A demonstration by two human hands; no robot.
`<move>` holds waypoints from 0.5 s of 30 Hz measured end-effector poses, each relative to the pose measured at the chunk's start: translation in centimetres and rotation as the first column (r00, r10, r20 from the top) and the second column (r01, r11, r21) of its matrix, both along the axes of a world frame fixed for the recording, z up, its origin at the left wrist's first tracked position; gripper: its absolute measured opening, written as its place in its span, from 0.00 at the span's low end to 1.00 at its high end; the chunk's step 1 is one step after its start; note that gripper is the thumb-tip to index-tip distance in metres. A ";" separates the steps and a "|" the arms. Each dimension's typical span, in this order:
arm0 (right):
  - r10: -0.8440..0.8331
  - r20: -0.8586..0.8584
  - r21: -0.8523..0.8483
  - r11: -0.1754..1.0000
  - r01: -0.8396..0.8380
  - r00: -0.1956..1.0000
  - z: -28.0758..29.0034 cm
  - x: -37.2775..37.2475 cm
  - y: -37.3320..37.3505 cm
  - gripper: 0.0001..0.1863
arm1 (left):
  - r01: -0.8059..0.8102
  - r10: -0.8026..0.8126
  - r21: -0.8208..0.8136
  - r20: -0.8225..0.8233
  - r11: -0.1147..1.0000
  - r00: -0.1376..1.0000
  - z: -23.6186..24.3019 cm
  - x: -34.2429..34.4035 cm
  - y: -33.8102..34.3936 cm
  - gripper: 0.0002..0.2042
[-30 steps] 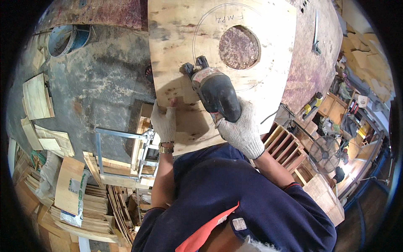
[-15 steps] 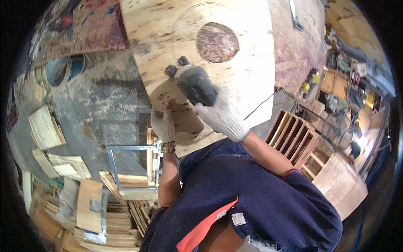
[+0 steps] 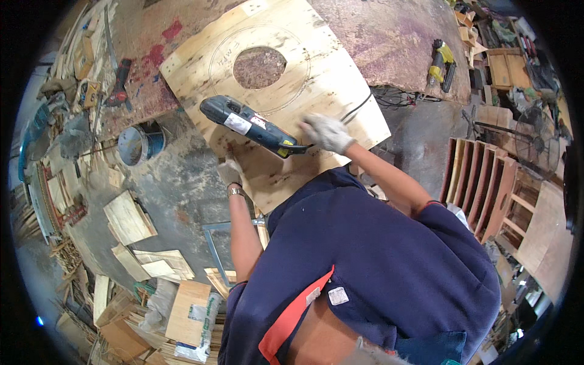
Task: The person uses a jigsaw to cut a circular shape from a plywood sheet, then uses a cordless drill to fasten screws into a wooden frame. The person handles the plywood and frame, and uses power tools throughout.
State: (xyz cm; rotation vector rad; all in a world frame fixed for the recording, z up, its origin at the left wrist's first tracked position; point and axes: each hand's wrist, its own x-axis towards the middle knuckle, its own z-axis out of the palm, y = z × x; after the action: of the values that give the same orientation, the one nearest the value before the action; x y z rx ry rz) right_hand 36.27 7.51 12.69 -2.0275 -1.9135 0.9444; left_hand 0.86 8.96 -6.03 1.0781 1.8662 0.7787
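A plywood sheet [image 3: 316, 79] with a round cut-out hole [image 3: 258, 67] and a drawn circle around it lies on a stained workbench [image 3: 395, 36]. A dark power cutting tool [image 3: 249, 125] lies across the sheet below the hole, with its head pointing left. My gloved right hand [image 3: 326, 132] grips the tool's rear end, where the black cable leaves it. My gloved left hand [image 3: 230, 172] rests on the sheet's near edge, just below the tool.
A yellow nail gun [image 3: 439, 61] lies on the bench at the right. A blue bucket [image 3: 139, 145] stands on the floor at the left, with plywood offcuts [image 3: 128, 216] below it. A slatted wooden crate [image 3: 480, 182] and a fan [image 3: 535, 131] stand at the right.
My right hand has slid from the top of the tool back to its rear end. The tool now lies lengthwise across the sheet. My left hand stays on the sheet's edge, and my view has swung.
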 end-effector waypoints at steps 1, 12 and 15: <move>-0.012 0.075 -0.107 0.994 0.020 0.997 -0.9 3.2 -2.8 0.26 | -0.019 0.018 0.022 0.051 1.000 0.999 0.4 0.2 0.0 0.15; -0.599 -0.129 -0.461 0.742 0.488 0.790 -9.3 6.0 -16.6 0.34 | 0.107 -0.165 -0.170 -0.377 0.980 0.911 2.8 1.4 -3.0 0.21; -0.575 -0.331 -0.320 0.814 0.485 0.748 -8.7 8.1 -14.4 0.32 | -0.222 0.160 -0.214 -0.270 0.951 0.949 1.8 2.9 -2.1 0.23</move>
State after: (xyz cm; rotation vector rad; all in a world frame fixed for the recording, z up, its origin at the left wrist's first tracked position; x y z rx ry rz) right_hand 44.39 -6.93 3.98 -2.0850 -0.9547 1.3161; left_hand 3.81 6.82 -4.27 0.8790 2.2419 0.5208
